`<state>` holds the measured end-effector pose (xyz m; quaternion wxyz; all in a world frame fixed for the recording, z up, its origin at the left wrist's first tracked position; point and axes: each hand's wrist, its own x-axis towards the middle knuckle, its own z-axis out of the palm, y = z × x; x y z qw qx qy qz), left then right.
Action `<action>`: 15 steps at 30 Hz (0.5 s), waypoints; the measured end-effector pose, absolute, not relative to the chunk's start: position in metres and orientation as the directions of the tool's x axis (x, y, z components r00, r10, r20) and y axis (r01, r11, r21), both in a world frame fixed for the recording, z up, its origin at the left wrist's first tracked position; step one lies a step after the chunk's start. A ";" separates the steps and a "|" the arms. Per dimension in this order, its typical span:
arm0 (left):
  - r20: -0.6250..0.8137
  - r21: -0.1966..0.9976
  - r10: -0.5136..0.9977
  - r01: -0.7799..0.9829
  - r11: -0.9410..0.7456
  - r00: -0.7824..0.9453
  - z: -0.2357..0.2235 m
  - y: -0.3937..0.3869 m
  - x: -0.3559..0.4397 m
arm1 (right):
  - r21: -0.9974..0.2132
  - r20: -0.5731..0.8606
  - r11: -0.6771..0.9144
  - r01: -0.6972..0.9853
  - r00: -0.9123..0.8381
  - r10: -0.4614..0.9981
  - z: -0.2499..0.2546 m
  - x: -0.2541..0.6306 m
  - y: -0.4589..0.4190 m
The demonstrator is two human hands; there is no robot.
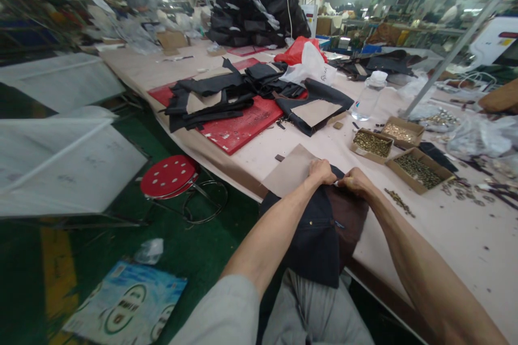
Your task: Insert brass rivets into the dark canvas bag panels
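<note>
Dark fabric with a brown lining point(313, 242), apparently a sewn bag piece, hangs over the table edge above my lap. My left hand point(322, 172) is closed on its upper edge, beside a beige card sheet point(289, 168). Close to its right, my right hand point(356, 181) pinches the same edge, with a small pale bit showing at the fingertips that I cannot make out. A small brass-coloured stud shows on the dark cloth. Right of my hands lies a short row of brass-coloured metal pieces point(399, 202).
Small boxes of metal fittings point(421, 170) stand at the right, near a clear plastic bottle point(369, 96). Dark fabric pieces point(210, 91) lie stacked on a red board point(243, 126). A red stool point(169, 176) stands left of the table. Black bundles point(259, 11) are heaped at the back.
</note>
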<state>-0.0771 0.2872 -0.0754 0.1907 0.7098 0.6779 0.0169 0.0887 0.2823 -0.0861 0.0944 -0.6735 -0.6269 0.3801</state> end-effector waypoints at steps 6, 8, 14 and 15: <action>-0.215 0.297 0.973 0.955 -0.021 0.088 -0.075 0.284 -0.078 | -0.601 -0.412 -0.190 0.776 -0.097 0.906 -0.089 0.091 0.283; -0.212 0.298 0.972 0.954 -0.033 0.100 -0.075 0.285 -0.078 | -0.605 -0.416 -0.202 0.770 -0.089 0.905 -0.088 0.091 0.280; -0.215 0.302 0.971 0.953 -0.037 0.106 -0.073 0.285 -0.078 | -0.620 -0.400 -0.226 0.751 -0.054 0.915 -0.080 0.088 0.271; -0.214 0.306 0.971 0.951 -0.037 0.106 -0.073 0.285 -0.079 | -0.631 -0.385 -0.210 0.747 -0.066 0.921 -0.080 0.087 0.271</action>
